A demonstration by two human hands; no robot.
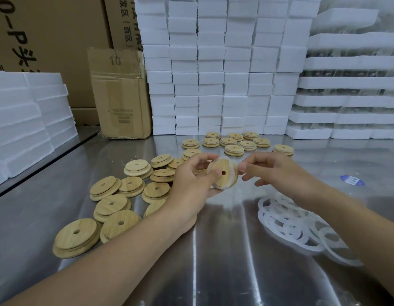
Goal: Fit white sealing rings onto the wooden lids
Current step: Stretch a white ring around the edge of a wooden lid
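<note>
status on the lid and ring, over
Left hand grips wooden lid. Right hand pinches white ring at lid's edge. Nothing in the way.

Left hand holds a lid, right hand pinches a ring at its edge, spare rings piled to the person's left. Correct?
No: the head view shows the spare rings piled to the person's right. The left hand holds the lid and the right hand pinches a ring at its edge, as stated.

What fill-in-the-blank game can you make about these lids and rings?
The left hand holds a wooden lid with one round ____ in it.
The right hand pinches the ____ ring at that lid's rim.
Spare rings lie on the metal table's ____ side.
Missing words: hole, white, right.
</note>
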